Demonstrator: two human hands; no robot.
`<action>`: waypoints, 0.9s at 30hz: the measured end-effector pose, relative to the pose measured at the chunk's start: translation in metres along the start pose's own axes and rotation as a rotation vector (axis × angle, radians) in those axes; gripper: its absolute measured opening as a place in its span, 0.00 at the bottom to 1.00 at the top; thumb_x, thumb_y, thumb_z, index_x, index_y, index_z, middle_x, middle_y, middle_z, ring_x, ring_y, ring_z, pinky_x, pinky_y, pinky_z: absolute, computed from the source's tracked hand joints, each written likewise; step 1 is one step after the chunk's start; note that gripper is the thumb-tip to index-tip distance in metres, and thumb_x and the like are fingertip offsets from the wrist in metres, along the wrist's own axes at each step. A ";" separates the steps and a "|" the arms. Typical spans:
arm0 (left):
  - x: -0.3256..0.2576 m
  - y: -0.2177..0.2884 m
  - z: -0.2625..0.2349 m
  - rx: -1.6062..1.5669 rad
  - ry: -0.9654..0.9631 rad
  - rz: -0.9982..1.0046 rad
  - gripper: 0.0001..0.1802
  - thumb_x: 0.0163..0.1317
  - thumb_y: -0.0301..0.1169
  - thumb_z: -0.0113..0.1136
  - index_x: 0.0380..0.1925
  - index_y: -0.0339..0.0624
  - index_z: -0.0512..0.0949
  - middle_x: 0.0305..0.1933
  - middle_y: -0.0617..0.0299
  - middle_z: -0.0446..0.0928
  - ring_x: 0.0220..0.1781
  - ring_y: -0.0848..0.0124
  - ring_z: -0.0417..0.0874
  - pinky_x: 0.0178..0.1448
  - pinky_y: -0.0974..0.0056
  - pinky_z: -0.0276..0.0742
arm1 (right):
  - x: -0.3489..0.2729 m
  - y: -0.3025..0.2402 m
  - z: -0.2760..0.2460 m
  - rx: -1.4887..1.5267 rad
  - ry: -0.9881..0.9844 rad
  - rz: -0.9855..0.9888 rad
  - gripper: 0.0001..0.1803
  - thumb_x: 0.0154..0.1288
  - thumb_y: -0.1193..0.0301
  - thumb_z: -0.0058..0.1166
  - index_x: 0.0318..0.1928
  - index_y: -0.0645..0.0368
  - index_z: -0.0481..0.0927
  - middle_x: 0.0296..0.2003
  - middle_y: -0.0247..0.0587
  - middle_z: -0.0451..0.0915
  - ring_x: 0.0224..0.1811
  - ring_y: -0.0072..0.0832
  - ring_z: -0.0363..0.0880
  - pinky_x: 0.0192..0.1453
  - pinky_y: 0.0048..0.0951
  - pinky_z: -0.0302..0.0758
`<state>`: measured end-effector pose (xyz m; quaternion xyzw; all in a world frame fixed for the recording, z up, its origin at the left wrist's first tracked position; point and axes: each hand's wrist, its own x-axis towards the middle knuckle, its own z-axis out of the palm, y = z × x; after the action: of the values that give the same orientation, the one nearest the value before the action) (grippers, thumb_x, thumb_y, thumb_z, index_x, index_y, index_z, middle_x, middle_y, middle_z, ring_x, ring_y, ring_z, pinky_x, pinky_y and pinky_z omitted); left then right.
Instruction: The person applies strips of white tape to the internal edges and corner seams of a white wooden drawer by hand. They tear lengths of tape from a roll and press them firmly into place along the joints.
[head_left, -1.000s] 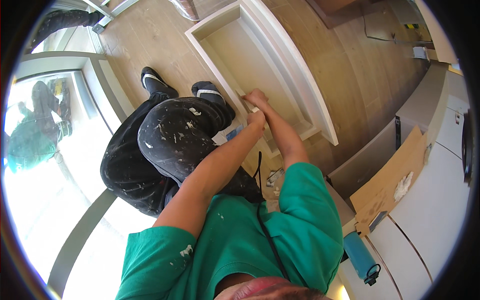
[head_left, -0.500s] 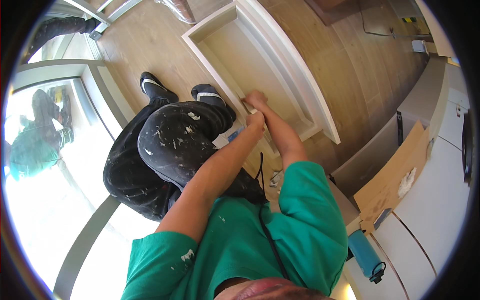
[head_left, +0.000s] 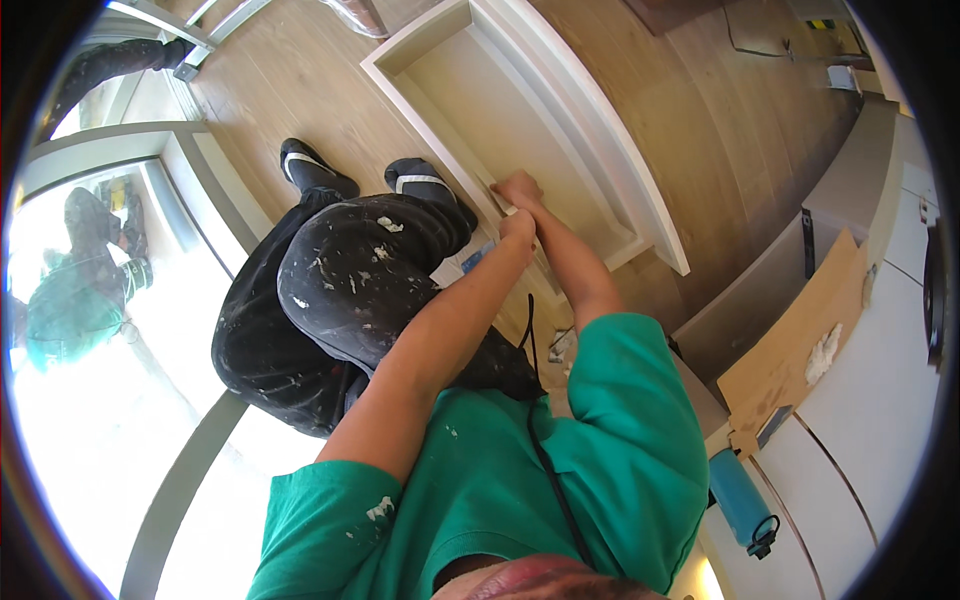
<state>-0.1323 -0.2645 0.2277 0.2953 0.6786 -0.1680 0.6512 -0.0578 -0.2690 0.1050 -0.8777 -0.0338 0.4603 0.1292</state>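
A pale, cream-white drawer (head_left: 430, 112) lies open side up on the wood floor in front of me. Both my hands are close together at its near-left wall. My left hand (head_left: 518, 228) is closed beside that wall. A small whitish piece (head_left: 510, 211) shows at its fingers; its kind is too small to make out. Just beyond, my right hand (head_left: 518, 188) curls over the top edge of the wall, its fingertips partly hidden. Whether it grips the edge or something thin there cannot be told. A small blue item (head_left: 478, 257) lies partly hidden behind my left forearm.
My bent, paint-spotted knee (head_left: 350, 270) is left of the drawer. A glazed frame (head_left: 190, 180) stands at far left, with a metal ladder (head_left: 170, 25) and another person's leg (head_left: 110, 70) above. On the right are a cardboard piece (head_left: 790, 350), a white surface (head_left: 850, 430) and a teal bottle (head_left: 742, 500).
Both hands have moved slightly up and right in the view, staying at the same wall of the drawer. The whole view has shifted a little.
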 end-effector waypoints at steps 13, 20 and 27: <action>-0.004 0.003 0.000 -0.024 -0.057 -0.015 0.20 0.70 0.38 0.41 0.55 0.44 0.74 0.57 0.58 0.73 0.56 0.60 0.73 0.50 0.49 0.78 | -0.002 -0.009 -0.001 -0.076 0.029 0.025 0.30 0.51 0.50 0.71 0.50 0.55 0.86 0.51 0.50 0.85 0.56 0.46 0.82 0.62 0.50 0.74; -0.003 0.004 0.001 -0.035 -0.052 -0.016 0.21 0.69 0.37 0.41 0.56 0.39 0.74 0.58 0.54 0.72 0.58 0.59 0.73 0.52 0.48 0.81 | -0.001 -0.011 -0.001 -0.094 0.024 0.053 0.29 0.51 0.49 0.72 0.49 0.53 0.86 0.51 0.48 0.85 0.56 0.44 0.82 0.62 0.48 0.72; -0.005 0.006 0.000 -0.045 -0.046 -0.010 0.21 0.69 0.35 0.41 0.56 0.38 0.72 0.58 0.52 0.71 0.57 0.58 0.73 0.54 0.48 0.79 | 0.001 -0.013 0.001 -0.118 0.027 0.061 0.29 0.51 0.49 0.72 0.49 0.53 0.86 0.51 0.46 0.85 0.56 0.42 0.82 0.61 0.48 0.73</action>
<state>-0.1291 -0.2610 0.2337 0.2735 0.6685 -0.1628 0.6721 -0.0574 -0.2560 0.1069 -0.8905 -0.0325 0.4494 0.0635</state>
